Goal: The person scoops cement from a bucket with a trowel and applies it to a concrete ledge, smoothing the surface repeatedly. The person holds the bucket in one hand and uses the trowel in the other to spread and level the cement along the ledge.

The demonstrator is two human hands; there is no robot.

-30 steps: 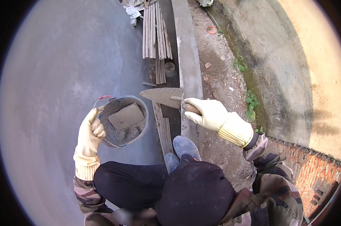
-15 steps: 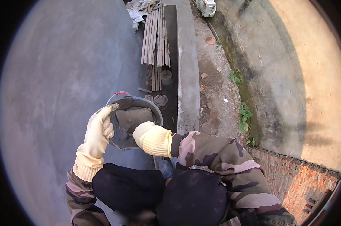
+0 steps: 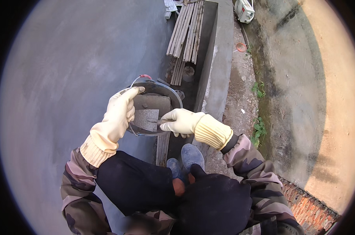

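Observation:
My gloved left hand [image 3: 118,109] is closed on the handle of a dark bucket [image 3: 165,94], whose red grip shows above my fingertips. Inside the bucket lies a flat, grey, rectangular slab [image 3: 156,102], coated with dirt or mortar. My gloved right hand [image 3: 181,123] grips a trowel [image 3: 146,119] by its handle, with the blade down in the bucket over the slab. Below the bucket are my two blue boots [image 3: 191,154] and my dark-clad knees.
A smooth grey wall [image 3: 67,78] fills the left. Bamboo poles [image 3: 185,27] and a round container [image 3: 188,73] lie beside a concrete ledge [image 3: 216,55]. Beyond are weeds [image 3: 258,129], an orange ring [image 3: 241,47], a white machine [image 3: 244,11], a stained wall and exposed brick [image 3: 307,199].
The trowel, held out right of the bucket a second ago, is now inside it. My left hand and the bucket have moved up and to the right in view.

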